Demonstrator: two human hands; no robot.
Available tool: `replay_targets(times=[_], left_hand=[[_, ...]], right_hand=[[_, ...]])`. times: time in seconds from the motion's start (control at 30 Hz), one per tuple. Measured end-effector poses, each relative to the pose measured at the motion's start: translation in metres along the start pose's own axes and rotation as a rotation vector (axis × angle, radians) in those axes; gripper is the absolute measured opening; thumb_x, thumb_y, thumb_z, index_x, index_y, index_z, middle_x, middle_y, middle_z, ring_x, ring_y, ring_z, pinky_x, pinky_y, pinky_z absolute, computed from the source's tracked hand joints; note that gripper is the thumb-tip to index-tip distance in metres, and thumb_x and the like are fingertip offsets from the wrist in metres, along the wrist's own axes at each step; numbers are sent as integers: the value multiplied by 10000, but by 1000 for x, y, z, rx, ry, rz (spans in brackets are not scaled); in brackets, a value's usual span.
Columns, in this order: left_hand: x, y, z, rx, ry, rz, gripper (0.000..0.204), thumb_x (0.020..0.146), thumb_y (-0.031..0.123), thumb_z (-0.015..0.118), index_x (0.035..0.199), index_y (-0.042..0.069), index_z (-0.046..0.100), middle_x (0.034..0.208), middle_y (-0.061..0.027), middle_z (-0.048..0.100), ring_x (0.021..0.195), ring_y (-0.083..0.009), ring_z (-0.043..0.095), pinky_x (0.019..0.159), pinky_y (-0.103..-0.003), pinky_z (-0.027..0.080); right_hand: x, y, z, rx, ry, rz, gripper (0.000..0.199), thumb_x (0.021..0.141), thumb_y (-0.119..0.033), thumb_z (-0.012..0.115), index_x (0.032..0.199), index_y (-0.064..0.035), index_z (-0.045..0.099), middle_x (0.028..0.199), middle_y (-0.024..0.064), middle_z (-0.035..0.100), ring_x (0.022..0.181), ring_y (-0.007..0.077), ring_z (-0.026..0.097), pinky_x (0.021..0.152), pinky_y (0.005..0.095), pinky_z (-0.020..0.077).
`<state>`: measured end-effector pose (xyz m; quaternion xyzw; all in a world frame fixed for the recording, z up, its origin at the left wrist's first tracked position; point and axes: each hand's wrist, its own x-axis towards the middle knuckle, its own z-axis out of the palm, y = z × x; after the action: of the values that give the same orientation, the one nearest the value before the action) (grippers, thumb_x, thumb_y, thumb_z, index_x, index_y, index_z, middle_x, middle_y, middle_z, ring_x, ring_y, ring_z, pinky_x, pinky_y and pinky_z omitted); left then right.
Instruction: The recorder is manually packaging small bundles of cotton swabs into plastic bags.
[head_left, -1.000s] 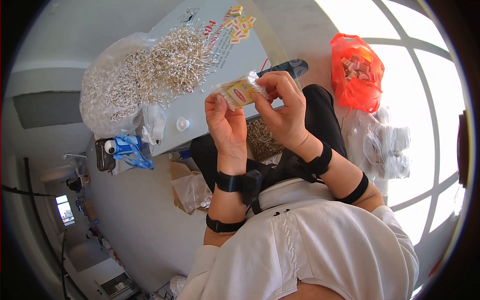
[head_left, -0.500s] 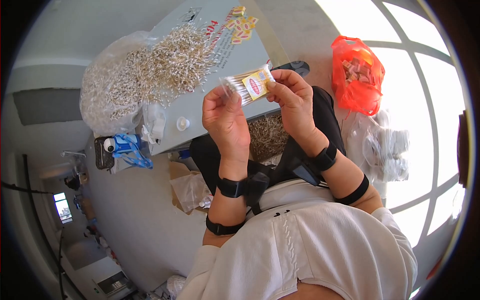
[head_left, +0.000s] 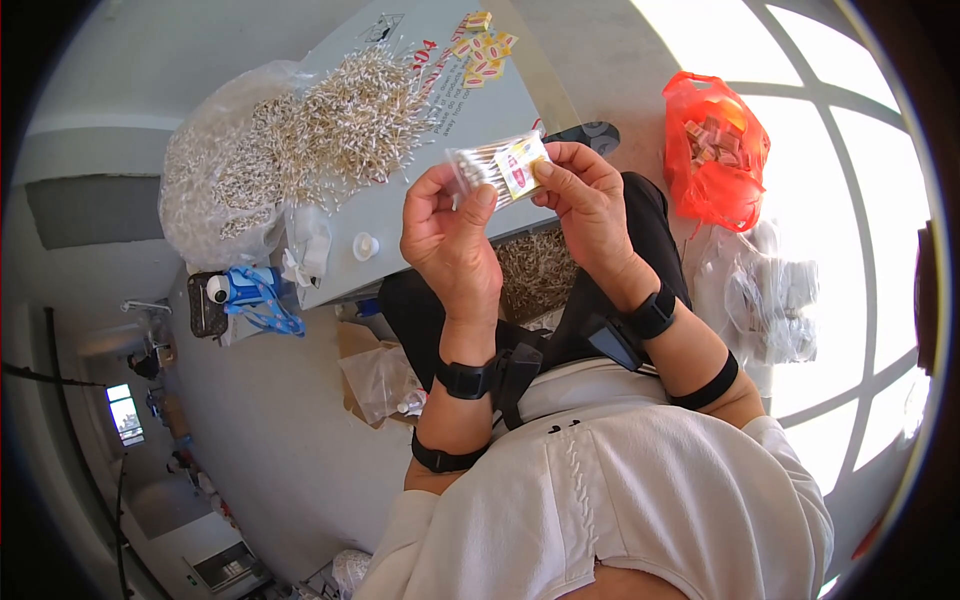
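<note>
Between my two hands is a small clear bag of cotton swabs with a yellow and white label card inside it. My left hand pinches the bag's left end, thumb in front. At the label end, my right hand grips it between thumb and fingers. The bag is held up over the table's near edge, tilted slightly up to the right. Beyond it on the grey table lies a big heap of loose cotton swabs, spilling from a large clear plastic bag.
Several yellow label cards lie at the table's far end. A small white round item and a blue device with a strap are at the near left. A red plastic bag stands right; more swabs show below the table edge.
The bag has turned slightly in my fingers, so light now glares on its label. My left hand has shifted a little; both hands keep their hold.
</note>
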<state>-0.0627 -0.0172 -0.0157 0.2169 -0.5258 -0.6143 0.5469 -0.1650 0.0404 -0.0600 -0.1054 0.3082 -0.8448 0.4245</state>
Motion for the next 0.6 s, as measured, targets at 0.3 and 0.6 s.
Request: replay_targets(times=[0.3,0.6], left_hand=[[-2,-1,-1,92,-29,16,355,753,-50,722,1069,-11,563,978,-59,591,883,-118,569,805,-258,488],[-1,1,2,149,-34,49,345,757,-34,732,1060,-4,571,965,-48,588,864,-103,565,784,-243,490]], right_hand=[[-1,3,1,44,43,57,164,838,-106,692,946,-5,624,824,18,635,657,57,538,623,195,455],[2,8,-6,100,-19,88,160,866,-126,658,973,-16,612,886,13,628,746,63,571,659,205,469]])
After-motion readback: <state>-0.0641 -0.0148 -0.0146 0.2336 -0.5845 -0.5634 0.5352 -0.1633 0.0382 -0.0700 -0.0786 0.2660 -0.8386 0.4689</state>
